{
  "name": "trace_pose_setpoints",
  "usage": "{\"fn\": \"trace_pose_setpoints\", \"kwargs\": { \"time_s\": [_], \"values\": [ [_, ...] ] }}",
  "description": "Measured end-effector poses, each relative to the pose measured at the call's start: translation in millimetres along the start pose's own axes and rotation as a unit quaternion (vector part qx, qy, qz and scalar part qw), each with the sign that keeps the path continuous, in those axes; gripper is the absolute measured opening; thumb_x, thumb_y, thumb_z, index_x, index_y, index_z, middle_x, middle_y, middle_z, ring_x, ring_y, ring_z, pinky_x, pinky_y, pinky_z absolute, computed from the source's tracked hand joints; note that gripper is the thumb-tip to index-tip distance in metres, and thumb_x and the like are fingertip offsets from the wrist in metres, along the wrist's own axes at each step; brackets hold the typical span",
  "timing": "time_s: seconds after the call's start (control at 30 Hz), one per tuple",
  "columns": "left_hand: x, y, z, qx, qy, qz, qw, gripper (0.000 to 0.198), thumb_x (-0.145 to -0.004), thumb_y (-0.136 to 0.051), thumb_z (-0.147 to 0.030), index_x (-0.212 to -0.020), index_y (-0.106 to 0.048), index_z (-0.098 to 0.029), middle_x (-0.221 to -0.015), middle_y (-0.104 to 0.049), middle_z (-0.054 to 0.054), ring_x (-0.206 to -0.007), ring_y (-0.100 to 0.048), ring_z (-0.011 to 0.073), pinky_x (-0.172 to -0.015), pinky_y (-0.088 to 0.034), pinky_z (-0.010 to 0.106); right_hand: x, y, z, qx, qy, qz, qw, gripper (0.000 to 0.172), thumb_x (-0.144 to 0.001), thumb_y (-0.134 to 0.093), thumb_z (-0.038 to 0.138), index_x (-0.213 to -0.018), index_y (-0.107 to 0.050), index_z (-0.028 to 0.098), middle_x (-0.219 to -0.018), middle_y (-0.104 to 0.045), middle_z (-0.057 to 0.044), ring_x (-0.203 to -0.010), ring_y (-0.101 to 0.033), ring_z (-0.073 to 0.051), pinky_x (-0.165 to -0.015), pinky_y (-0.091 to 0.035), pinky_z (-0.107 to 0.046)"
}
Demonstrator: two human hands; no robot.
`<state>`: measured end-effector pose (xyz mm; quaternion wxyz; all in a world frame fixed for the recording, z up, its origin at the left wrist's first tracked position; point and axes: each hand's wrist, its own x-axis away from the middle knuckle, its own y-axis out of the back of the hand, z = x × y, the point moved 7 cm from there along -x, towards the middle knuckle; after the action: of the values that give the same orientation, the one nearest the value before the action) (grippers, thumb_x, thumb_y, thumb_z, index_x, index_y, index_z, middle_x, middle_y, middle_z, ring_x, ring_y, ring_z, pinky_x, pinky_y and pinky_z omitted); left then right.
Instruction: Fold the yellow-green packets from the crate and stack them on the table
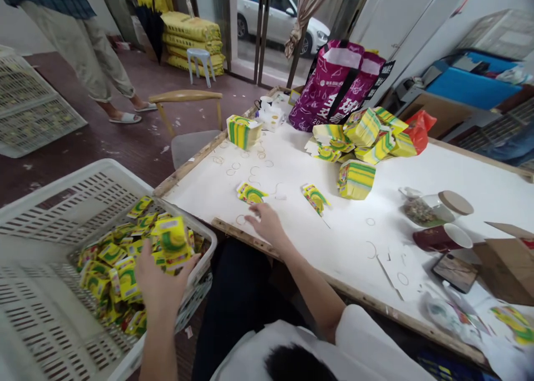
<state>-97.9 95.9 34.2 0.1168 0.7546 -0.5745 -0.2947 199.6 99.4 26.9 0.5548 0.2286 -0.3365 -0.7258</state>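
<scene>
Over the white plastic crate (119,172), my left hand (161,281) has a small yellow-and-green carton (172,237) between its thumb and fingers. Below it, the crate holds a heap of similar yellow cartons (112,254). At the table's near edge, my right hand (267,223) has its fingers spread and seems to hold nothing. Just beyond its fingertips lies a flat yellow-and-green carton (250,193); whether they touch cannot be told. Another flat carton (316,198) lies farther right on the white table (283,247).
Bundles of flat cartons (356,179) are piled before a purple bag (334,86); another bundle (243,132) stands left. Rubber bands (231,171) are scattered about. A jar (438,208), a maroon mug (442,237) and a phone (454,272) sit right. A person (79,41) stands beyond a chair (187,97).
</scene>
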Motion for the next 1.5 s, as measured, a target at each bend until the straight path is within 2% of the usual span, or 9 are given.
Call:
{"fn": "trace_pose_setpoints", "kwargs": {
  "time_s": [0.17,0.37,0.63,0.8,0.93,1.03,1.2,1.37,1.5],
  "values": [
    [6.6,-6.3,11.1,0.021,0.025,0.028,0.999,0.097,-0.071,-0.073,-0.064,-0.147,-0.039,-0.013,-0.135,-0.055,0.022,-0.123,-0.055,0.0393,-0.103,-0.044,0.060,-42.4,11.4,-43.3,0.083,-0.123,-0.077,0.986,0.032,-0.083,-0.073,0.028,-0.107,-0.059,0.011,-0.118,-0.058,-0.023,-0.114,-0.055,-0.032,-0.095,-0.044,-0.043],
    [22.5,-34.9,13.5,0.096,0.068,0.101,0.988,0.078,-0.074,-0.073,-0.057,-0.138,-0.049,-0.020,-0.129,-0.061,0.016,-0.112,-0.062,0.0320,-0.102,-0.048,0.054,-52.3,1.6,-55.8,0.089,-0.150,-0.068,0.982,0.033,-0.078,-0.078,0.029,-0.099,-0.057,0.014,-0.117,-0.060,-0.021,-0.112,-0.056,-0.032,-0.092,-0.045,-0.040],
    [28.6,-48.5,17.7,0.154,0.094,0.164,0.970,0.070,-0.074,-0.073,-0.058,-0.129,-0.055,-0.019,-0.122,-0.065,0.015,-0.107,-0.065,0.0297,-0.101,-0.049,0.052,-53.1,2.7,-52.3,0.001,-0.114,-0.071,0.991,0.028,-0.076,-0.070,0.014,-0.097,-0.051,0.019,-0.096,-0.064,-0.007,-0.092,-0.062,-0.022,-0.081,-0.046,-0.033],
    [47.3,-75.2,6.4,0.261,0.139,0.243,0.924,0.074,-0.069,-0.080,-0.055,-0.130,-0.056,-0.020,-0.124,-0.065,0.015,-0.111,-0.065,0.0298,-0.100,-0.051,0.049,-27.5,0.4,-17.0,-0.090,-0.025,-0.038,0.995,0.022,-0.084,-0.061,0.016,-0.101,-0.048,0.022,-0.085,-0.062,0.001,-0.077,-0.061,-0.016,-0.075,-0.047,-0.029],
    [46.0,-82.8,-12.4,0.410,0.184,0.159,0.879,0.071,-0.078,-0.067,-0.064,-0.134,-0.054,-0.024,-0.128,-0.064,0.013,-0.118,-0.062,0.0296,-0.101,-0.051,0.046,24.1,-28.0,37.9,-0.168,0.102,0.087,0.977,0.026,-0.079,-0.067,0.014,-0.098,-0.052,0.023,-0.078,-0.062,0.006,-0.070,-0.060,-0.012,-0.068,-0.047,-0.023],
    [42.3,-77.1,-22.6,0.434,0.198,0.085,0.875,0.059,-0.090,-0.050,-0.064,-0.133,-0.056,-0.024,-0.122,-0.068,0.012,-0.118,-0.062,0.0278,-0.104,-0.050,0.045,57.6,-45.5,68.1,-0.306,0.159,0.181,0.921,0.025,-0.079,-0.068,0.017,-0.096,-0.050,0.022,-0.078,-0.058,0.004,-0.068,-0.057,-0.012,-0.063,-0.046,-0.022],
    [46.9,-69.8,-36.7,0.436,0.172,0.068,0.881,0.062,-0.086,-0.057,-0.063,-0.134,-0.053,-0.024,-0.123,-0.066,0.012,-0.117,-0.061,0.0297,-0.101,-0.050,0.047,63.0,-42.1,73.8,-0.406,0.146,0.165,0.887,0.034,-0.077,-0.076,0.031,-0.096,-0.049,0.021,-0.086,-0.056,0.002,-0.074,-0.054,-0.012,-0.067,-0.047,-0.025],
    [49.5,-68.7,-38.1,0.511,0.189,0.042,0.837,0.047,-0.090,-0.047,-0.062,-0.110,-0.062,-0.023,-0.104,-0.065,0.007,-0.104,-0.063,0.0248,-0.097,-0.051,0.042,72.9,-66.7,75.5,-0.446,0.137,0.274,0.841,0.061,-0.062,-0.088,0.050,-0.099,-0.049,0.021,-0.083,-0.054,0.004,-0.072,-0.050,-0.011,-0.065,-0.044,-0.024],
    [44.3,-69.2,-29.9,0.539,0.218,0.009,0.813,0.057,-0.075,-0.059,-0.077,-0.093,-0.062,-0.023,-0.082,-0.056,0.000,-0.086,-0.060,0.0193,-0.085,-0.054,0.033,76.5,-79.3,68.2,-0.434,0.097,0.270,0.854,0.076,-0.051,-0.093,0.050,-0.108,-0.051,0.021,-0.080,-0.052,0.006,-0.068,-0.046,-0.009,-0.060,-0.037,-0.021]
  ]
}}
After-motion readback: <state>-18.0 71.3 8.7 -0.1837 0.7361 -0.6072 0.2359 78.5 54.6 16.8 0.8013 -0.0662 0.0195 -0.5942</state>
